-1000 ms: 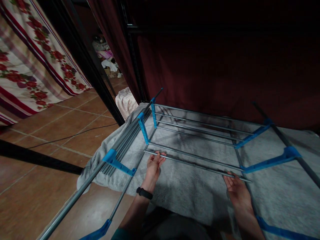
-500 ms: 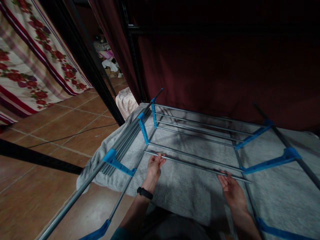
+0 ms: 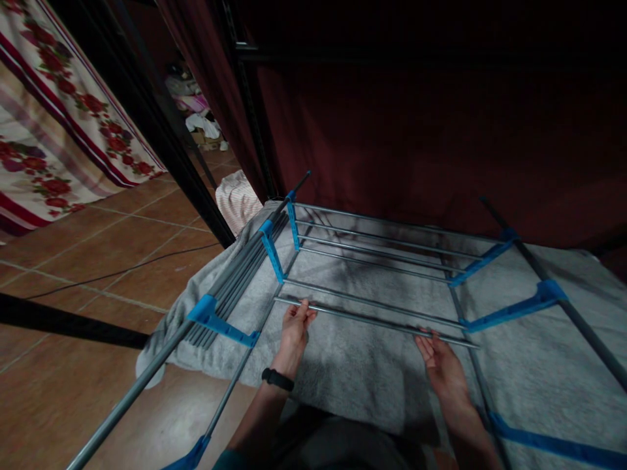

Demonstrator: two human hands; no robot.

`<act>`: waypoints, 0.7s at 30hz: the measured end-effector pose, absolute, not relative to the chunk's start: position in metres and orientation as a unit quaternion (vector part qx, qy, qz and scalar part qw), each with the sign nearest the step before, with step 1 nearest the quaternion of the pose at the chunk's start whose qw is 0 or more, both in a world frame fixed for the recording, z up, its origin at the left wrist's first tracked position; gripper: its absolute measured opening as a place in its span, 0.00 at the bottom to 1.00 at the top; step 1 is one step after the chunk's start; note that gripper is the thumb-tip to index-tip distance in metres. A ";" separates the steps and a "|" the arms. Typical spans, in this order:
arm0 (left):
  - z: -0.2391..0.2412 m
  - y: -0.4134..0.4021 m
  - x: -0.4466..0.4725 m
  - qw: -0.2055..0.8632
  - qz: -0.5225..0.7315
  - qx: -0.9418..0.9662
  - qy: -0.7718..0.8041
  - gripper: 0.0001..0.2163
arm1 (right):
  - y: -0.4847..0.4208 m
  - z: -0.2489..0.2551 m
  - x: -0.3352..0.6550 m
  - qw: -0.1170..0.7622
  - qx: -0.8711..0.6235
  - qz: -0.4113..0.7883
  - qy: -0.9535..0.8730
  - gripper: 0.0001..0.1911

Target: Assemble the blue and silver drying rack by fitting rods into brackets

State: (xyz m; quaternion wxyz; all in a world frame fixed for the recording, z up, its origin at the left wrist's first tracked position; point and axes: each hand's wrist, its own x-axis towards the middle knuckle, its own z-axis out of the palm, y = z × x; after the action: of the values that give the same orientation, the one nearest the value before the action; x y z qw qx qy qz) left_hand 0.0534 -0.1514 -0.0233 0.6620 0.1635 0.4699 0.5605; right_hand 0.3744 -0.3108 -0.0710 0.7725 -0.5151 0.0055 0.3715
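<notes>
Both my hands hold one loose grey metal tube (image 3: 362, 318), which lies across the lower part of a rack frame (image 3: 245, 364). Near the tube's left end, my left hand (image 3: 296, 324) pinches it between thumb and fingers. My right hand (image 3: 442, 361) grips it close to the right end, fingers underneath and thumb on top. Just beyond, a similar crossbar (image 3: 372, 301) spans between the blue plastic brackets (image 3: 272, 251) on the left and the blue bracket (image 3: 514, 312) on the right. More crossbars run between the far brackets.
Several loose tubes (image 3: 230, 297) lie on the grey blanket (image 3: 353, 372) beside the left side of the frame. Black metal posts (image 3: 161, 124) and a dark red curtain (image 3: 392, 137) stand behind. A cable (image 3: 122, 269) crosses the tiled floor (image 3: 93, 365) at left.
The view has shifted slightly, so the frame and hands sit a little further left in the picture. Both hands still hold the same tube, beside the nearest fitted crossbar.
</notes>
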 end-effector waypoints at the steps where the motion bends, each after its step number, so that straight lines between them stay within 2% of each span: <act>1: -0.023 -0.152 0.054 0.662 0.561 0.164 0.469 0.16 | -0.311 -0.071 0.375 0.771 -0.514 0.376 0.005 0.12; 9: -0.018 -0.156 0.061 0.677 0.554 0.189 0.446 0.18 | -0.312 -0.071 0.375 0.764 -0.518 0.385 0.002 0.13; 21: 0.010 -0.170 0.081 0.715 0.521 0.248 0.394 0.19 | -0.312 -0.061 0.373 0.758 -0.525 0.387 -0.004 0.07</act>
State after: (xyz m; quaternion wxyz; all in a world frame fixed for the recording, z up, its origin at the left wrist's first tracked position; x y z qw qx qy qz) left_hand 0.0807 -0.1703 0.0098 0.7154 0.2477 0.3936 0.5215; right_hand 0.3734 -0.3116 -0.0609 0.7581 -0.5247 -0.0040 0.3872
